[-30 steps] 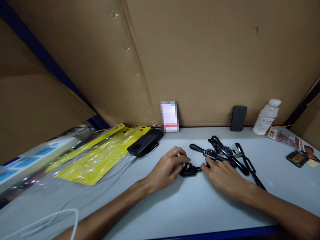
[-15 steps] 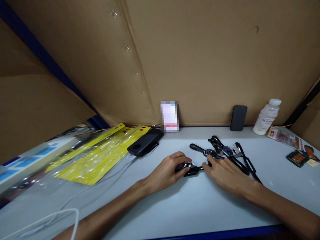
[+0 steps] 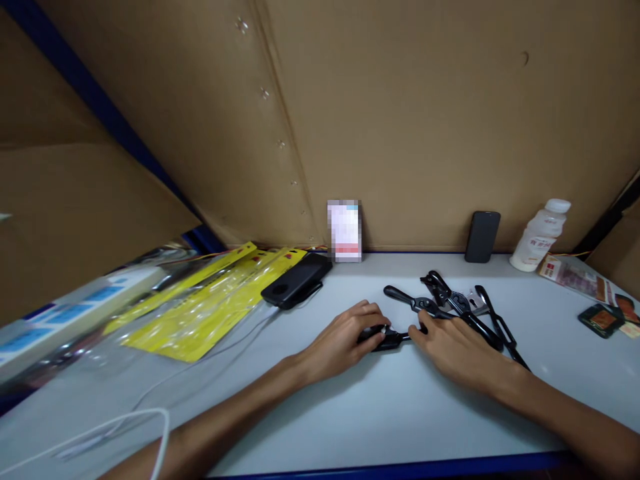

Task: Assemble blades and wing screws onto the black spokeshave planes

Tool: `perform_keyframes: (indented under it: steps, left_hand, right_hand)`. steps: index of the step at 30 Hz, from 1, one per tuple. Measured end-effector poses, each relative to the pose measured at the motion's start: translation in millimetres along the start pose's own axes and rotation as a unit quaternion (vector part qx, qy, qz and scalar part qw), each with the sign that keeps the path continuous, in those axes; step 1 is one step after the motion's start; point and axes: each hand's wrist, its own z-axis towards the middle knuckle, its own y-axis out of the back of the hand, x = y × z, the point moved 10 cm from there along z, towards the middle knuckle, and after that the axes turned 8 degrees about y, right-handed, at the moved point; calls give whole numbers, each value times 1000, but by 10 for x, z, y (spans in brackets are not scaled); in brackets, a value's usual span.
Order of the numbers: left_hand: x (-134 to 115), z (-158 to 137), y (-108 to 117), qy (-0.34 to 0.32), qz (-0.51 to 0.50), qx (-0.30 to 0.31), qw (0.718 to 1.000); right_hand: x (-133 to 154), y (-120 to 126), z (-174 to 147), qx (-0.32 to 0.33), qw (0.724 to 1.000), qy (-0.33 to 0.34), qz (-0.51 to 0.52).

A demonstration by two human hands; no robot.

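Note:
A black spokeshave lies low over the table in front of me, gripped from both sides. My left hand is closed around its body, thumb in front and fingers over the top, with a small silvery bit showing between them. My right hand pinches the handle at the other end; its fingertips partly hide that handle. Just behind my right hand lie more black metal pieces: another spokeshave body, a crossing black part with a silvery plate, and a slim slotted black handle.
Yellow-backed clear plastic packages lie at left, beside a long white box with blue labels. A black power bank trails a white cable. A lit phone, a dark phone and a bottle stand along the cardboard wall.
The view has shifted slightly, so everything sits a little farther right. My left fingers cover more of the spokeshave's silvery part. Both hands keep their hold.

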Motion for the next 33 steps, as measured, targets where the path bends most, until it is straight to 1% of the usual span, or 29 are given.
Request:
perform_keyframes:
  steps: [6, 10, 12, 13, 15, 17, 19, 21, 24, 29, 33]
  left_hand:
    - [-23, -3, -11, -12, -6, 10, 1000]
    - [15, 9, 1, 4, -47, 13, 999]
    - [65, 15, 53, 17, -68, -1, 998]
    - [99, 16, 92, 26, -61, -14, 998]
    - [137, 8, 141, 31, -5, -30, 999]
    - [125, -7, 110, 14, 67, -12, 998]
    - [103, -26, 43, -7, 103, 18, 994]
    - [104, -34, 11, -9, 109, 27, 994]
    - [99, -35, -18, -12, 122, 25, 992]
    - [71, -51, -65, -27, 179, 19, 983]
    - [57, -68, -80, -40, 191, 14, 981]
  right_hand:
    - [9, 27, -22, -34, 999, 1, 11]
    - [-3, -11, -27, -17, 1000, 2, 16]
    - [-3, -15, -26, -11, 1000, 4, 10]
    - [3, -13, -24, -8, 1000, 7, 4]
    - [18, -6, -17, 3, 1000, 10, -8]
    - [30, -2, -9, 19, 1000, 11, -13]
    - [42, 10, -5, 28, 1000, 12, -5]
    - [52, 33, -3, 24, 1000, 14, 8]
    - [55, 45, -5, 20, 1000, 15, 16]
    - [26, -7, -3, 49, 998, 9, 24]
    - [19, 1, 11, 56, 998, 9, 41]
